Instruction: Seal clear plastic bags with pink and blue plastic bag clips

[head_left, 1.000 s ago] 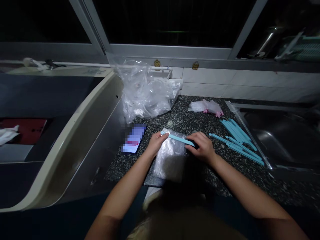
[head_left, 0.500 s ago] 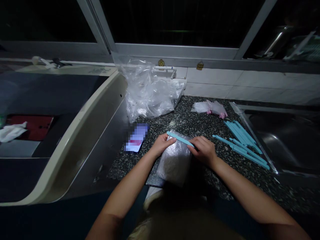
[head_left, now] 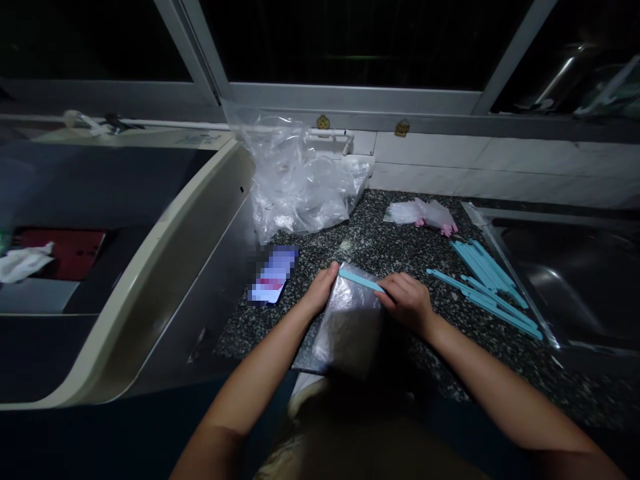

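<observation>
A clear plastic bag (head_left: 347, 327) with pale contents lies on the speckled counter in front of me, partly in shadow. Across its top edge runs a light-blue bag clip (head_left: 361, 279), a long narrow strip. My left hand (head_left: 320, 291) is closed at the clip's left end and the bag's corner, thumb along the side; its other fingers are mostly hidden. With bent fingers, my right hand (head_left: 407, 297) pinches the clip's right end. Several more blue clip strips (head_left: 487, 277) lie loose to the right of that hand.
A phone (head_left: 275, 273) with a lit, blurred screen lies left of the bag. Crumpled clear plastic (head_left: 305, 187) is heaped behind it. Small clear packets with pink parts (head_left: 423, 213) lie at the back. A metal sink (head_left: 570, 267) borders the right, a large cream-edged machine (head_left: 150, 247) the left.
My left thumb has slid off the top of the clip to its left end, uncovering more of the strip. The right hand has stayed on the right end.
</observation>
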Motion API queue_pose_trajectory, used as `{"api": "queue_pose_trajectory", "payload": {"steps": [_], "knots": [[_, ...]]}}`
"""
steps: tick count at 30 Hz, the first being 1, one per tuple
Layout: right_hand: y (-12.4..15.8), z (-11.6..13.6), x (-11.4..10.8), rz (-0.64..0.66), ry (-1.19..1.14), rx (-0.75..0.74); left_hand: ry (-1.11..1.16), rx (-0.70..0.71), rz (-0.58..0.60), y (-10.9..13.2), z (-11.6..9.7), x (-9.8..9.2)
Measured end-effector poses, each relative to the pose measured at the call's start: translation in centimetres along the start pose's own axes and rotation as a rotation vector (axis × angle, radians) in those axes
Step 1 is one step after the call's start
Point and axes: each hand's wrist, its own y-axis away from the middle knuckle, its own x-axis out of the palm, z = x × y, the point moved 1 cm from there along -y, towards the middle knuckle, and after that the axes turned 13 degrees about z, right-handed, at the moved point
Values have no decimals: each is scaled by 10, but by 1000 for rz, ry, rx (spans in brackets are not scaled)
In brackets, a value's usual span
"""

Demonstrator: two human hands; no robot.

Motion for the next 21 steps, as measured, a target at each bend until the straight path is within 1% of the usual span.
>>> {"api": "queue_pose_trajectory", "payload": {"steps": [3, 7, 12, 18, 21], "knots": [[-1, 1, -1, -5, 1, -11, -86, 24, -15, 2, -5, 1], [-1, 1, 0, -18, -21, 0, -101, 40, -33, 2, -7, 3], [0, -1, 2, -30, -47, 8, -67, 56, -52, 2, -4, 4], [-2, 2, -3, -35, -52, -7, 8, 47, -39, 0, -1, 5], [-2, 3, -4, -28, -56, -5, 17, 42, -58, -1, -1, 6]]}}
